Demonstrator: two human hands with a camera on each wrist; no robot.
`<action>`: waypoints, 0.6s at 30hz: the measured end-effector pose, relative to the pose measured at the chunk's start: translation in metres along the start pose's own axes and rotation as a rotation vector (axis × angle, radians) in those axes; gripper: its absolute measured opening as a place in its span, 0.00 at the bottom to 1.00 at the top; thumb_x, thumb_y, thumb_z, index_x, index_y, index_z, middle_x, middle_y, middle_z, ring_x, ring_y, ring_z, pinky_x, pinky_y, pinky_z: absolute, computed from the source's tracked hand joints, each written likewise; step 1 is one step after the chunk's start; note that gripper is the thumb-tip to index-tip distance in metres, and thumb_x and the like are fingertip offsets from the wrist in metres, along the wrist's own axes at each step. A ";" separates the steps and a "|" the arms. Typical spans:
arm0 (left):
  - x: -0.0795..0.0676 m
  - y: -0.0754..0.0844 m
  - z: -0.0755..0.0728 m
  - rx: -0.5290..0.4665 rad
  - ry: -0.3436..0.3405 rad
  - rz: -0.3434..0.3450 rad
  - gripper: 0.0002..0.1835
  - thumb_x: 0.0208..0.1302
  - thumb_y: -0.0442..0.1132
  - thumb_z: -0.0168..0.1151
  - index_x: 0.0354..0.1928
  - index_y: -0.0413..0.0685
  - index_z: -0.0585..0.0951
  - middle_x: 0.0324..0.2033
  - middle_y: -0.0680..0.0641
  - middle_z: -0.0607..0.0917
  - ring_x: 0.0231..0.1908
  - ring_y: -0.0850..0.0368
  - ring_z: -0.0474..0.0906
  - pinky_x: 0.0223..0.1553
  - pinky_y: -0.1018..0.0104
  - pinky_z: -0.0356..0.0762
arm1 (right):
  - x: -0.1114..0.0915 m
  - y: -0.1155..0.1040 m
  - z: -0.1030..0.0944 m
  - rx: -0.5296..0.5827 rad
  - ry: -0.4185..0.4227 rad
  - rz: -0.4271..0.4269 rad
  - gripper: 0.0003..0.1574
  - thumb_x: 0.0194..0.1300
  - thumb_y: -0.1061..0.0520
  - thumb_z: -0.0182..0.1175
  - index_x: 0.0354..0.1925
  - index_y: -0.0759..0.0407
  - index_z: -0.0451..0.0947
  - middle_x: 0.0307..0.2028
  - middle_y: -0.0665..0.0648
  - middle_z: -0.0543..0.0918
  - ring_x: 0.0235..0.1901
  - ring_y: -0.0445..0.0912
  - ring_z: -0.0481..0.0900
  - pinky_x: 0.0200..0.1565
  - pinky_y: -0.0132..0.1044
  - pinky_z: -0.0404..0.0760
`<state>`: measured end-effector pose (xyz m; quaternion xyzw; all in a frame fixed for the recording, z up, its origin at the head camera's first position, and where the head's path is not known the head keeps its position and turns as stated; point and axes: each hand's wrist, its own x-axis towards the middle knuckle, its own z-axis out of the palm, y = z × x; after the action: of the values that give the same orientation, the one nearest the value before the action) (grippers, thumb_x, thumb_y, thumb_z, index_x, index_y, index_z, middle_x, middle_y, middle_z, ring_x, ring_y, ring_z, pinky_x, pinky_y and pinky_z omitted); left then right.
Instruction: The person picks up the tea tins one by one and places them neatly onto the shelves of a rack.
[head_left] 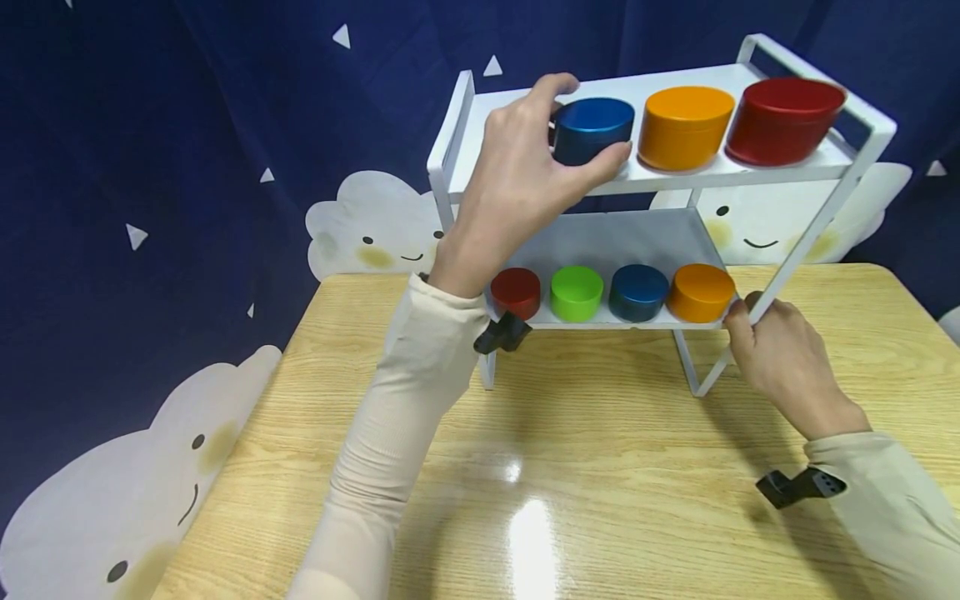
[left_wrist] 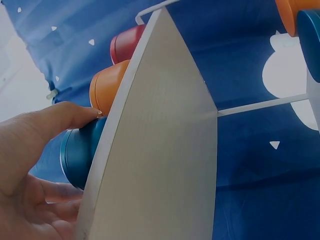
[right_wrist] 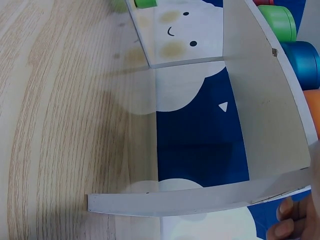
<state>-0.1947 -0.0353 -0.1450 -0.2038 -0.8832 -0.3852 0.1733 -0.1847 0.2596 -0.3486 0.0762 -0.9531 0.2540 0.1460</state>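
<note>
My left hand [head_left: 517, 162] holds a blue round tin [head_left: 592, 129] at the left of the upper shelf [head_left: 660, 77], thumb on the near side and fingers round the far side. In the left wrist view, the blue tin [left_wrist: 82, 150] stands against the shelf's edge. An orange tin [head_left: 686, 129] and a red tin [head_left: 783, 125] stand to its right. My right hand [head_left: 787, 358] grips the white rack [head_left: 813, 229] where its right front leg meets the lower shelf; curled fingertips [right_wrist: 284, 227] show in the right wrist view.
On the lower shelf [head_left: 600, 237] stand a red tin [head_left: 515, 292], a green tin [head_left: 576, 293], a blue tin [head_left: 638, 293] and an orange tin [head_left: 701, 293]. The rack stands on a wooden table [head_left: 600, 467] before a dark blue curtain [head_left: 187, 167] with clouds.
</note>
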 end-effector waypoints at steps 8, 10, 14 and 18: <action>-0.003 -0.002 -0.002 0.019 -0.002 -0.012 0.42 0.56 0.51 0.69 0.68 0.42 0.64 0.56 0.44 0.79 0.48 0.57 0.79 0.45 0.78 0.75 | 0.000 -0.001 0.000 0.003 -0.001 0.010 0.33 0.74 0.43 0.29 0.22 0.61 0.65 0.20 0.61 0.68 0.21 0.57 0.71 0.18 0.44 0.63; -0.005 -0.002 -0.003 0.038 -0.003 -0.014 0.42 0.56 0.52 0.69 0.68 0.42 0.64 0.55 0.44 0.80 0.46 0.57 0.79 0.44 0.78 0.74 | 0.001 -0.001 0.000 0.002 0.000 0.009 0.32 0.74 0.44 0.29 0.22 0.61 0.65 0.20 0.61 0.68 0.21 0.57 0.71 0.18 0.44 0.63; -0.010 -0.003 -0.006 0.073 0.011 -0.026 0.42 0.55 0.52 0.70 0.68 0.43 0.65 0.53 0.46 0.81 0.42 0.59 0.79 0.42 0.79 0.73 | 0.001 0.000 0.000 0.003 0.002 0.006 0.32 0.74 0.43 0.29 0.22 0.61 0.65 0.20 0.61 0.68 0.20 0.57 0.71 0.18 0.44 0.63; -0.014 -0.005 -0.008 0.083 0.032 -0.021 0.40 0.54 0.50 0.72 0.67 0.42 0.68 0.51 0.46 0.82 0.42 0.60 0.80 0.43 0.79 0.73 | 0.001 0.000 0.000 0.002 0.006 0.000 0.32 0.74 0.44 0.29 0.22 0.61 0.65 0.19 0.61 0.68 0.20 0.57 0.70 0.18 0.44 0.63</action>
<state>-0.1841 -0.0475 -0.1489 -0.1811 -0.8975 -0.3534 0.1919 -0.1857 0.2594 -0.3488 0.0757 -0.9524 0.2550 0.1489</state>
